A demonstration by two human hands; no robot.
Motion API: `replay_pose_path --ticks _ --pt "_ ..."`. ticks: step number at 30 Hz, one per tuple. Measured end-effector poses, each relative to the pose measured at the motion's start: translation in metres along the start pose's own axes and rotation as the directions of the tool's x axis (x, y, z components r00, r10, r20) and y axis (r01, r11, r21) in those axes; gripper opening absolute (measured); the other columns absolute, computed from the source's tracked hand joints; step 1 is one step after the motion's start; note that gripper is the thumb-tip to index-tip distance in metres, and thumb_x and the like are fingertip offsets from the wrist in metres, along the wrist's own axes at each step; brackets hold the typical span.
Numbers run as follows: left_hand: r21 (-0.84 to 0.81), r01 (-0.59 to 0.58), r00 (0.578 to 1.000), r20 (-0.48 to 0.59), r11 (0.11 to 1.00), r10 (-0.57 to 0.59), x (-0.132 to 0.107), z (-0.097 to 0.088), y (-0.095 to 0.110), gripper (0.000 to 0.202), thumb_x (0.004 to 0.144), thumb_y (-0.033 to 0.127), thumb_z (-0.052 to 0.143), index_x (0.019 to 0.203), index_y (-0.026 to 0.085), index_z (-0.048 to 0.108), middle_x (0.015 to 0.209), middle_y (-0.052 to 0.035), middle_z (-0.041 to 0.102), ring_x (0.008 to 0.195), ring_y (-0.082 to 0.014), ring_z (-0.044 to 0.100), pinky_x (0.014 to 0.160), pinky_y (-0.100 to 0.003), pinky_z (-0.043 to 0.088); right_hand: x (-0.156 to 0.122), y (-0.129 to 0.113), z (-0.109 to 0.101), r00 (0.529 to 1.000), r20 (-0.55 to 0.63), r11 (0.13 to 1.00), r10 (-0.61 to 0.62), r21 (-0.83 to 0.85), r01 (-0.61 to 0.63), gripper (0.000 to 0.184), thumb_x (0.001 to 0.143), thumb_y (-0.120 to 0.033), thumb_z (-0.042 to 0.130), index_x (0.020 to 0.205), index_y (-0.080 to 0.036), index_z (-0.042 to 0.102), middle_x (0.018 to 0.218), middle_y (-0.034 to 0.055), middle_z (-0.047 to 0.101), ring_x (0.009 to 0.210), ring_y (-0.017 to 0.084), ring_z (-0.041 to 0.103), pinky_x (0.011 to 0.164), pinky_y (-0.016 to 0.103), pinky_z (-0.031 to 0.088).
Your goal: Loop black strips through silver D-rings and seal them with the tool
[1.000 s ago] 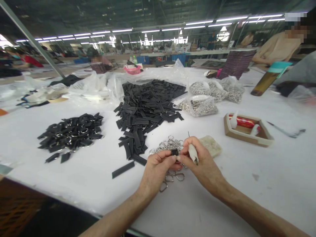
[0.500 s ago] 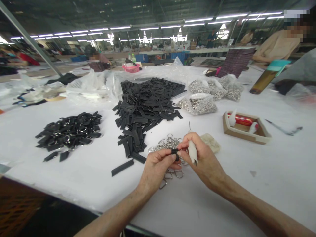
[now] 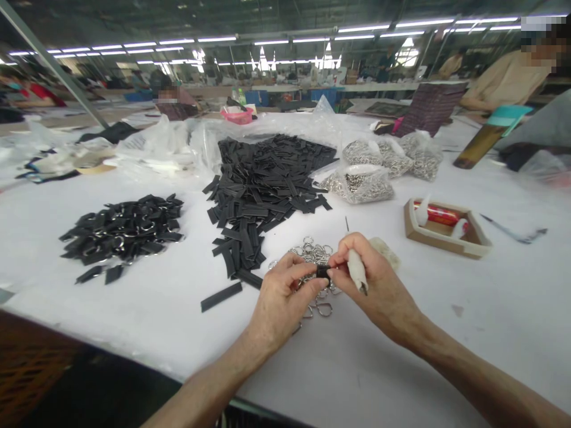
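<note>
While my left hand (image 3: 281,292) pinches a small black piece (image 3: 323,273) between thumb and fingers, my right hand (image 3: 373,279) comes in from the other side, its thumb and fingertips gripping the same bit, so both hands meet right here over the rings (image 3: 316,252)! And look, the right one has an awl (image 3: 357,268) too, tucked in the grasp, its white-wrapped handle slanting across the hand and its thin spike pointing up and away from me. The piece sits above the table (image 3: 491,297), between my hands; whether a ring is inside it, I can't tell, my fingers hide too much. A few rings lie nearer me, just below the fingers, and a pale block (image 3: 391,254) rests just beyond my right hand, partly behind it. Ahead, a great heap of black strips (image 3: 267,184) spills towards me, one strip lying apart on the near side. Over on the left, well away from my hands, there's the pile of ringed pieces (image 3: 125,229), metal glinting all through it. On the right, clear bags (image 3: 361,186) bulge with metal rings, and the box (image 3: 468,248) holds a red tube (image 3: 439,214).
</note>
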State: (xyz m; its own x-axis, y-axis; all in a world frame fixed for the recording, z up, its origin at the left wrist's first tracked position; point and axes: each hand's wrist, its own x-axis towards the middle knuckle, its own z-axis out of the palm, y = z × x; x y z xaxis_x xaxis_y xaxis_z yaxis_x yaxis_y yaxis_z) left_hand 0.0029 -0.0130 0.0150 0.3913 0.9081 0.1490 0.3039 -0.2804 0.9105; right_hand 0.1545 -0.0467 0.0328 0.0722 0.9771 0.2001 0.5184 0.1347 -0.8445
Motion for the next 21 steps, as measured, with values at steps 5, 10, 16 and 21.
replay_pose_path --ticks 5,10,16,21 --pt "-0.290 0.225 0.961 0.222 0.930 -0.164 0.000 0.000 -0.001 0.017 0.073 0.026 0.058 0.085 0.018 0.068 0.065 0.0004 0.058 0.056 -0.0115 0.049 0.051 -0.021 0.042 -0.001 0.002 0.004 1.000 0.009 0.999 0.028 -0.021 -0.027 0.014 0.072 -0.013 0.050 0.079 -0.022 0.041 0.079 -0.0007 0.057 0.067 0.014 0.052 0.057 0.026 0.039" --pt "-0.325 0.390 0.916 0.227 0.861 -0.330 0.001 0.000 0.001 0.016 0.071 0.025 0.061 0.082 0.016 0.069 0.051 0.0023 0.055 0.037 -0.0078 0.045 0.035 -0.018 0.036 -0.002 0.003 0.007 0.999 -0.002 0.998 0.043 -0.037 -0.043 0.012 0.072 -0.015 0.051 0.079 -0.022 0.043 0.075 -0.0006 0.057 0.064 0.014 0.052 0.056 0.026 0.039" --pt "-0.548 0.475 0.876 0.366 0.689 -0.314 0.004 0.001 -0.002 0.023 0.071 0.025 0.063 0.090 0.014 0.068 0.072 -0.0062 0.067 0.060 -0.0158 0.063 0.048 -0.022 0.050 -0.003 0.005 0.011 0.998 -0.027 0.999 0.051 0.012 -0.051 0.013 0.072 -0.016 0.051 0.078 -0.022 0.043 0.075 -0.0004 0.057 0.066 0.014 0.053 0.059 0.027 0.041" --pt "-0.582 0.459 0.887 0.341 0.671 -0.311 0.003 0.005 -0.003 0.018 0.072 0.022 0.061 0.085 0.011 0.068 0.079 -0.0083 0.068 0.073 -0.0193 0.065 0.070 -0.033 0.053 -0.003 0.004 0.012 0.997 -0.009 0.995 0.077 0.064 -0.076 0.015 0.071 -0.014 0.051 0.078 -0.023 0.042 0.077 -0.0007 0.056 0.067 0.014 0.053 0.060 0.028 0.043"
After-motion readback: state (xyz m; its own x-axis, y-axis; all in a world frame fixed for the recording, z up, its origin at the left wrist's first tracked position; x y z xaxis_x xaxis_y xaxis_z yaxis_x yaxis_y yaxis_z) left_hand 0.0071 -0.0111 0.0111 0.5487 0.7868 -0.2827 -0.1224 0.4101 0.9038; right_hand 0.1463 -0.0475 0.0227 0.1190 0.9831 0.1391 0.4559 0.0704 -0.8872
